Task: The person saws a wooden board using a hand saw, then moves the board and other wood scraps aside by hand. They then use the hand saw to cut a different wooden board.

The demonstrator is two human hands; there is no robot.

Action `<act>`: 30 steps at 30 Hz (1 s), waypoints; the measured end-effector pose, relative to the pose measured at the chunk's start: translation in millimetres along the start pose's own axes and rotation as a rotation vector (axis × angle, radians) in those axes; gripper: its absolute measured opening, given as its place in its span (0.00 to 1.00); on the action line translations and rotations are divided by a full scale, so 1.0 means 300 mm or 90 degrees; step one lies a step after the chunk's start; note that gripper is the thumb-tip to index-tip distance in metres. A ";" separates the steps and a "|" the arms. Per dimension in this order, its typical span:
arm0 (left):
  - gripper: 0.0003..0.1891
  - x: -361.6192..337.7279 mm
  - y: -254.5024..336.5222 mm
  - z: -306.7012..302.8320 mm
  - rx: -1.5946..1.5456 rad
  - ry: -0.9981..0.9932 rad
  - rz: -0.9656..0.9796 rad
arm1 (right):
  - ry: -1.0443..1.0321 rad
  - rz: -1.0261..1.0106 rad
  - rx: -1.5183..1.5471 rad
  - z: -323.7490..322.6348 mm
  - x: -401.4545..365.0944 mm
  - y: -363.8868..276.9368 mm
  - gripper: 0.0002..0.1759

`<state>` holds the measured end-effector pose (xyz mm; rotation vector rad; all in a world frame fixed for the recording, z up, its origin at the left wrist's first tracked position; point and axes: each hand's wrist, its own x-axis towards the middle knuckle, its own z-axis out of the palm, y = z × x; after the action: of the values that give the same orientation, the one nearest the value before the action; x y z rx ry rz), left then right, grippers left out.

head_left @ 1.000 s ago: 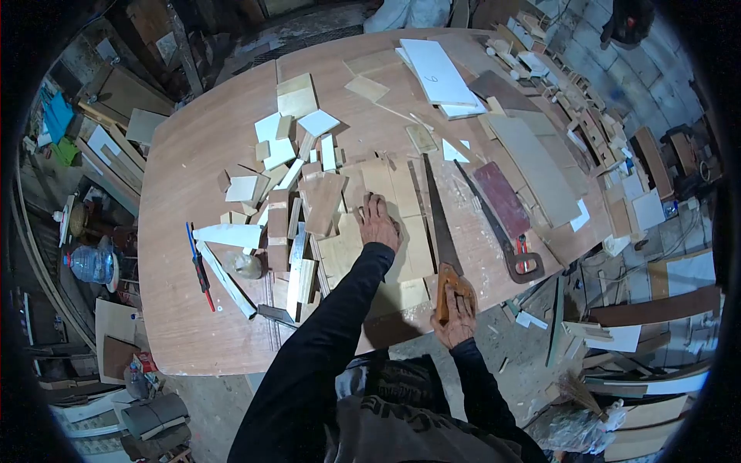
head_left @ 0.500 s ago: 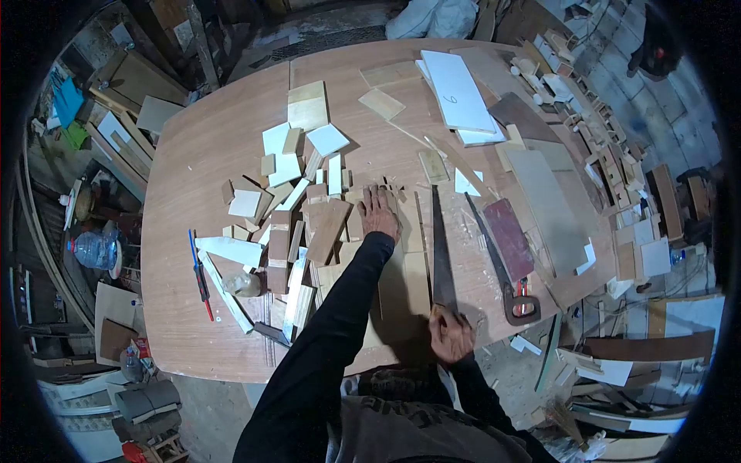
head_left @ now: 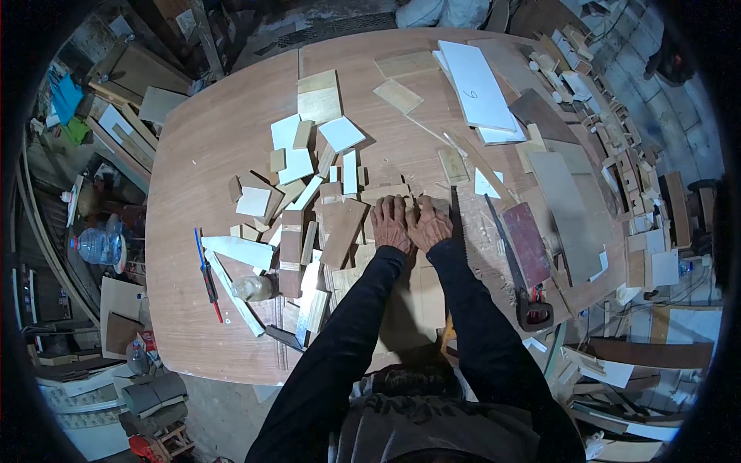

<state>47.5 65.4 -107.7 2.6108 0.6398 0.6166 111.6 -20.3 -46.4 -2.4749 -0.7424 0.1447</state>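
Observation:
My left hand (head_left: 391, 225) rests on light wooden boards in front of me, its fingers somewhat bent and slightly apart. Right beside it, my right hand (head_left: 429, 224) has its fingers bent and drawn together at the boards' far part; what they grip is hidden. A flat wood piece (head_left: 386, 192) lies just beyond my fingertips. A saw blade (head_left: 457, 220) lies to the right of my right hand, partly under the forearm. A brown wood block (head_left: 343, 234) sits left of my left hand.
Wood offcuts and white pieces (head_left: 252, 201) crowd the table's left middle. A glass jar (head_left: 252, 288) and a blue-red tool (head_left: 208, 276) are nearby. At right are a second saw (head_left: 534, 312), a dark red block (head_left: 528, 245) and a white board (head_left: 476, 85).
My right hand has let go of the saw's handle and moved forward beside my left hand. My left hand's fingers are more bent. The whole view has shifted slightly.

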 end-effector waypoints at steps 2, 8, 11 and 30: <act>0.30 -0.005 0.012 -0.033 0.045 -0.032 0.044 | -0.063 0.014 -0.055 0.022 0.039 -0.006 0.19; 0.38 -0.003 0.003 -0.022 -0.009 -0.042 -0.033 | -0.100 -0.134 -0.245 0.170 0.164 0.069 0.13; 0.39 0.006 0.016 -0.055 -0.136 -0.033 -0.065 | -0.158 -0.010 -0.191 0.052 0.180 -0.048 0.16; 0.37 0.003 0.016 -0.068 -0.254 0.032 -0.060 | 0.022 -0.131 -0.179 0.138 0.125 0.045 0.07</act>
<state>39.6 67.1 -88.3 2.1897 0.5835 0.7011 139.4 10.0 -86.5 -2.6330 -1.0584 -0.0838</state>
